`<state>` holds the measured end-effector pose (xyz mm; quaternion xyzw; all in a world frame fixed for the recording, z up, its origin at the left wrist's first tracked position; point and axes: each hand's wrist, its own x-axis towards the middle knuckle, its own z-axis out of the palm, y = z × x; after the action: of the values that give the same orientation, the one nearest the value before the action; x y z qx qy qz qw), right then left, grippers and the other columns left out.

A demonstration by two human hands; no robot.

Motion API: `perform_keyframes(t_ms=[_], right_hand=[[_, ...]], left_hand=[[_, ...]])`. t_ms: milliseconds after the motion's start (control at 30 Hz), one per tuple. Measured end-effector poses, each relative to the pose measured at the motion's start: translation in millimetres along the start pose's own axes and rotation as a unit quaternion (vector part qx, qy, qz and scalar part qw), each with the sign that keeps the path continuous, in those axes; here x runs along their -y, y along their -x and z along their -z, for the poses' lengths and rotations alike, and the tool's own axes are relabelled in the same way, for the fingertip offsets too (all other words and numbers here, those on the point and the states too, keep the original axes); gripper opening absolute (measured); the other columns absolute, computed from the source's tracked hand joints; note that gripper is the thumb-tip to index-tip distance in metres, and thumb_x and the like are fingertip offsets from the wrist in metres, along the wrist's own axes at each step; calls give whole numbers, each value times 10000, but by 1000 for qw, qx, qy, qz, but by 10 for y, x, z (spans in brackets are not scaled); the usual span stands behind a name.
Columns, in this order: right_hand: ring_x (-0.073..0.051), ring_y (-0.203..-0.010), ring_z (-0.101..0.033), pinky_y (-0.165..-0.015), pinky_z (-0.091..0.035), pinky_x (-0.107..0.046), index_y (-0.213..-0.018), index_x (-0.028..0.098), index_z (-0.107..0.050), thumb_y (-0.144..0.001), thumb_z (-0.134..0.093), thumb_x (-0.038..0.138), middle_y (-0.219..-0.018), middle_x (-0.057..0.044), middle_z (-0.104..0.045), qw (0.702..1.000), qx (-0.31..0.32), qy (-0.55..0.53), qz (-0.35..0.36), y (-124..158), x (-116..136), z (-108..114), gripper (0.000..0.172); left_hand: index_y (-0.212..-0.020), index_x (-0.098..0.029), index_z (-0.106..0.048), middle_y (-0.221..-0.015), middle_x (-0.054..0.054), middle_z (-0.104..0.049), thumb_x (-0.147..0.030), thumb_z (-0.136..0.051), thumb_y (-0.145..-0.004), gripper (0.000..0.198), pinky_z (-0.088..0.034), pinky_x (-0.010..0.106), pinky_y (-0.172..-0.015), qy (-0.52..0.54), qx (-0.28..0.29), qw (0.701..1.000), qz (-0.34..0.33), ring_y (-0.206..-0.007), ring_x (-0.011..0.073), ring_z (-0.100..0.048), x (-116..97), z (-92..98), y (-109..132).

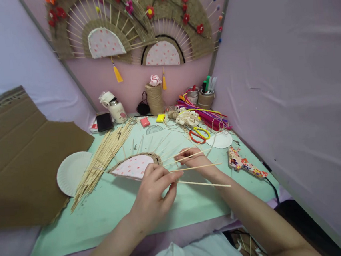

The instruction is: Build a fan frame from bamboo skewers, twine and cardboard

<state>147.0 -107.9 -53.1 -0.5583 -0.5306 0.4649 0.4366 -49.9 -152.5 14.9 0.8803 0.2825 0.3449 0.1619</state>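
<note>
A half-round fan piece (134,166) with pink-dotted white covering, a braided twine rim and thin wooden sticks fanning outward is held just above the table. My left hand (155,190) is closed at its right end, thumb and fingers pinched at the base of a thin wooden stick (204,184). Beyond the right-hand sticks, my right hand (193,160) is closed too, fingertips pinched together among them. Whatever lies in those fingertips is too small to make out. The left fingers hide the fan's lower right corner.
Loose sticks (107,156), a paper plate (72,173) and cardboard (25,158) lie left. Scissors (199,134), a white disc (220,139) and a patterned glue gun (244,163) lie right. Behind stand a bottle (117,111) and twine spool (155,99). Decorated fans (178,22) hang above.
</note>
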Motion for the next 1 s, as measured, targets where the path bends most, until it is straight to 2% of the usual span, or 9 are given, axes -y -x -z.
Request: perform_keyframes(t_ms=[333, 500, 567, 633, 733, 800, 900, 933, 1000], right_hand=[[-122, -568, -538, -560, -405, -250, -733, 159, -671, -685, -720, 444, -629, 3, -626, 999, -20, -16, -33, 52, -23, 29, 294], [-169, -688, -602, -653, -457, -292, -812, 174, -682, -728, -650, 359, -745, -29, -675, 999, -27, 19, 10, 121, -26, 190, 206], [-201, -829, -624, -756, -474, -330, -904, 184, -681, -738, -635, 324, -892, -58, -694, 994, -89, 42, 41, 206, -12, 285, 222], [-215, -927, -606, -848, -458, -363, -925, 196, -662, -759, -603, 279, -975, -69, -678, 974, -197, 64, 87, 336, 11, 359, 194], [-199, -886, -575, -848, -449, -352, -839, 208, -630, -793, -560, 241, -900, -54, -642, 933, -320, 63, 154, 580, 68, 361, 90], [-180, -770, -565, -742, -466, -319, -805, 210, -633, -791, -580, 253, -811, -40, -627, 952, -270, 30, 142, 723, 127, 274, 69], [-144, -612, -546, -589, -454, -281, -822, 199, -684, -770, -636, 288, -730, -28, -642, 997, -41, -69, 23, 820, 225, 60, 114], [-134, -600, -549, -572, -451, -271, -858, 198, -700, -764, -655, 301, -743, -26, -654, 993, 15, -118, -14, 817, 253, -16, 146], [-123, -645, -580, -581, -459, -253, -942, 210, -711, -753, -696, 331, -837, -28, -679, 969, 61, -230, -63, 771, 291, -148, 225]], left_hand=[[-1118, -236, -642, -828, 40, -613, -77, -518, -882, 311, -439, 331, -757, 6, -18, 1000, 4, -856, 185, -487, 13, 5, 8], [-1175, -226, -577, -848, 26, -635, -56, -526, -869, 354, -425, 339, -788, 11, -20, 999, 23, -873, 185, -493, 27, 15, -5], [-1161, -219, -576, -838, 24, -635, -62, -530, -867, 336, -422, 341, -788, 8, -22, 999, 23, -867, 185, -496, 24, 27, -19], [-1152, -213, -576, -831, 23, -636, -67, -528, -867, 324, -422, 341, -787, 5, -24, 999, 21, -860, 184, -499, 16, 36, -34], [-1158, -211, -573, -821, 22, -635, -69, -524, -865, 329, -428, 336, -782, 5, -27, 999, 26, -857, 187, -504, 6, 39, -49], [-1167, -209, -569, -821, 22, -633, -69, -530, -860, 340, -432, 331, -780, 5, -29, 999, 33, -862, 189, -506, 6, 33, -55], [-1184, -202, -562, -832, 22, -635, -68, -540, -855, 356, -434, 328, -784, 2, -28, 999, 37, -864, 187, -509, 20, 21, -62], [-1187, -202, -561, -837, 22, -637, -71, -541, -855, 357, -435, 327, -785, 1, -28, 999, 38, -864, 186, -512, 26, 17, -63], [-1187, -205, -564, -848, 23, -640, -80, -545, -857, 354, -438, 324, -778, 0, -28, 999, 37, -863, 186, -517, 34, 13, -63]])
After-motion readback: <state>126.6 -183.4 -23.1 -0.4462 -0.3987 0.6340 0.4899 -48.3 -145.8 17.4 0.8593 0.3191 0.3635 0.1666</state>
